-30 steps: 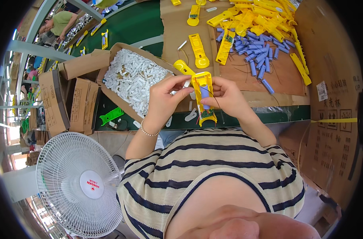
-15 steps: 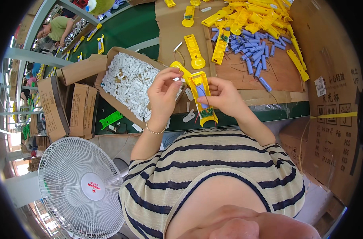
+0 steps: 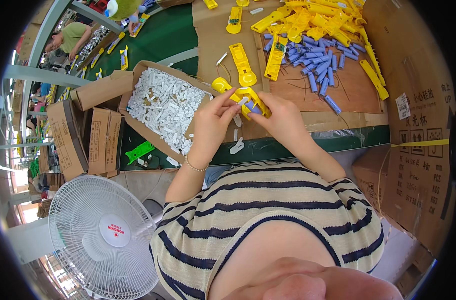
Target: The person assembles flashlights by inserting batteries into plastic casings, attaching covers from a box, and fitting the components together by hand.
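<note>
My left hand [image 3: 214, 125] pinches a small white plastic piece [image 3: 243, 101] between thumb and fingertips, just over a yellow plastic casing [image 3: 247, 92]. The casing is gripped by my right hand [image 3: 284, 119], its thumb near the blue cylindrical battery [image 3: 253, 107] inside. The casing's lower part is hidden by my hand. Another yellow part [image 3: 220, 84] shows beyond my left fingertips. To the left, an open carton [image 3: 153, 131] is filled with similar white pieces [image 3: 163, 102]. A yellow half-shell [image 3: 243, 65] lies on the cardboard beyond my hands.
Blue batteries with wires [image 3: 318, 62] and a heap of yellow shells [image 3: 318, 22] lie at the far right. A tall cardboard box [image 3: 413, 100] walls off the right side. A white fan [image 3: 105, 235] stands at lower left. A co-worker [image 3: 75, 37] is at far left.
My left hand has brought the white piece right to the yellow casing. The casing has been tilted in my right hand, and its lower end with the green circuit board no longer shows.
</note>
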Demonstrator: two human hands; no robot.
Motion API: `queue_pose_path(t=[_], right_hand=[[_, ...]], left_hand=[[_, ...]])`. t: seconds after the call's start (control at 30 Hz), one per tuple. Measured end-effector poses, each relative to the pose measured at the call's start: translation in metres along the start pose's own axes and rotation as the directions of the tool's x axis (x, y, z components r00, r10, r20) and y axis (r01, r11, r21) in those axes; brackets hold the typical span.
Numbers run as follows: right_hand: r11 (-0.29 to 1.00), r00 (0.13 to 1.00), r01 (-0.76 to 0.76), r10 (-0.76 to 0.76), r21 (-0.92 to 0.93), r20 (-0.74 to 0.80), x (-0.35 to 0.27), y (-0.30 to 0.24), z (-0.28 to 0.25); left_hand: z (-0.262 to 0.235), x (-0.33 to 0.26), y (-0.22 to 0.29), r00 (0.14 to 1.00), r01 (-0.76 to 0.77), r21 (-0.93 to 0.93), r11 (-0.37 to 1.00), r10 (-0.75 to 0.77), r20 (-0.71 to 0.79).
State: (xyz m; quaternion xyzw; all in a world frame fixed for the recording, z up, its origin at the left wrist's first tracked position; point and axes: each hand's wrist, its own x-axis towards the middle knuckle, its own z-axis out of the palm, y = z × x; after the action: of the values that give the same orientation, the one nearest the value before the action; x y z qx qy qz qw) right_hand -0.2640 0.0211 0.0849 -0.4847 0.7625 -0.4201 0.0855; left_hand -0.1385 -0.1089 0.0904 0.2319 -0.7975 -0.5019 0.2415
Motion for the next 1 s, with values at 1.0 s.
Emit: queue_pose_path(t=[1.0], right_hand=[[0.749,0.931,-0.232,0.357,0.620,-0.083,-0.002,0.076,-0.043]], left_hand=[[-0.075,0.122,-0.063,0.933,0.343,-0.134,0.930,-0.321,0.162]])
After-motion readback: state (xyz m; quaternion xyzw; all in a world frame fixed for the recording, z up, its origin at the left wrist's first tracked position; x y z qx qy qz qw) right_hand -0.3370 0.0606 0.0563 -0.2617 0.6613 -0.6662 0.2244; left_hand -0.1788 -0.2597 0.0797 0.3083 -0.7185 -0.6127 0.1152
